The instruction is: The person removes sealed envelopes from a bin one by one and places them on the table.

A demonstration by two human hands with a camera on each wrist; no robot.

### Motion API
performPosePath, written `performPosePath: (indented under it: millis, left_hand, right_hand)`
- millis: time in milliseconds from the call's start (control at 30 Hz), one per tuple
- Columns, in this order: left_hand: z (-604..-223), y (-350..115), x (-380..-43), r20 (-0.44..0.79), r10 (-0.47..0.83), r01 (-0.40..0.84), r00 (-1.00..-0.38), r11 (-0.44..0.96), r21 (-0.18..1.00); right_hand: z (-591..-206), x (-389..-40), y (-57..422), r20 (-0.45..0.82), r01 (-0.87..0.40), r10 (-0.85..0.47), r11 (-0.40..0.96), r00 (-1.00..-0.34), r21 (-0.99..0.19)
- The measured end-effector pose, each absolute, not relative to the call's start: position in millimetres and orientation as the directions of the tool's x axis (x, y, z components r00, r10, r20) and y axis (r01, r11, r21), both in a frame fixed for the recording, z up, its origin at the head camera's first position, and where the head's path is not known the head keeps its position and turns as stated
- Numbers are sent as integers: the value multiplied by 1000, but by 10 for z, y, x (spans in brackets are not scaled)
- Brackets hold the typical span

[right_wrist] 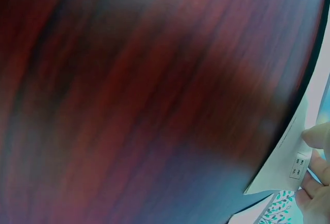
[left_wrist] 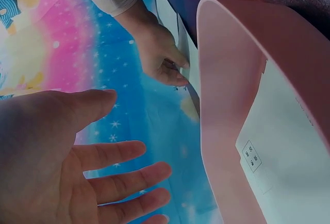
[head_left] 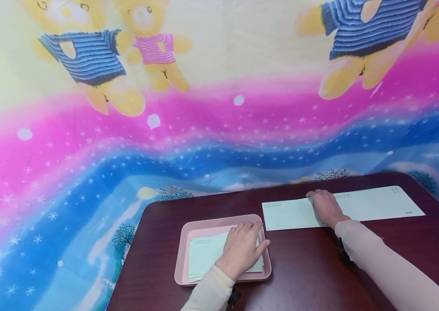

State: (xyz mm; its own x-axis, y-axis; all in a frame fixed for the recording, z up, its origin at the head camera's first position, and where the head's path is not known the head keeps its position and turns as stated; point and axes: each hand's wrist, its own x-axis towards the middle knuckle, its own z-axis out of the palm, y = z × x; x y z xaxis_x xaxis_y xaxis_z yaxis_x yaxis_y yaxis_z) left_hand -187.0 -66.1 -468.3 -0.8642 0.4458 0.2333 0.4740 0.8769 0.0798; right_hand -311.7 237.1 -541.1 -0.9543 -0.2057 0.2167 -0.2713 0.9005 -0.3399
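The right hand [head_left: 326,209] pinches the far edge of a pale envelope [head_left: 287,214] extending to its left; another envelope [head_left: 379,205] reaches out to its right. The left hand [head_left: 240,248], fingers extended and apart, is above a pink tray [head_left: 182,255], with stacked envelopes [head_left: 205,257] beneath it on the tabletop [head_left: 301,268].

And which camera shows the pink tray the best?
The head view: all four corners of the pink tray show, though the left hand and sleeve cover some of it. The left wrist view shows it up close, but cut off by the picture's edge. The right wrist view doesn't show it at all.
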Motion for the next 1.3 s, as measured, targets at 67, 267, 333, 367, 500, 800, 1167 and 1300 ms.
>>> performPosePath:
  millis: [67,267,333,367,500,800,1167,1300]
  left_hand:
    - [-4686,-653,-1874,233,445,473,-865,877,82]
    - [-4697,-632,-1882,232,441,471,-867,877,92]
    - [-4701,-628,-1884,233,442,472,-867,877,94]
    - [-4704,-626,-1885,234,442,473,-866,876,96]
    - [-4707,-617,-1892,241,442,473,-864,877,88]
    - [-4700,-572,-1897,248,447,477,-860,876,73]
    - [-4674,-562,-1884,256,449,480,-856,874,70]
    - [-4663,-561,-1875,246,447,477,-860,876,76]
  right_hand:
    - [-5413,-3120,2369,206,-268,-206,899,-957,-345]
    - [-5417,-3141,2351,171,-261,-212,897,-962,-358]
    - [-5415,-3142,2344,163,-258,-211,896,-964,-362]
    - [-5417,-3142,2341,162,-255,-208,895,-965,-366]
    - [-5414,-3146,2340,178,-239,-183,894,-967,-379]
    - [-5358,-3133,2328,229,-215,-132,894,-965,-393]
    - [-5199,-2964,2199,256,-218,-122,895,-959,-388]
    - [-5148,-2886,2139,259,-218,-120,893,-958,-394]
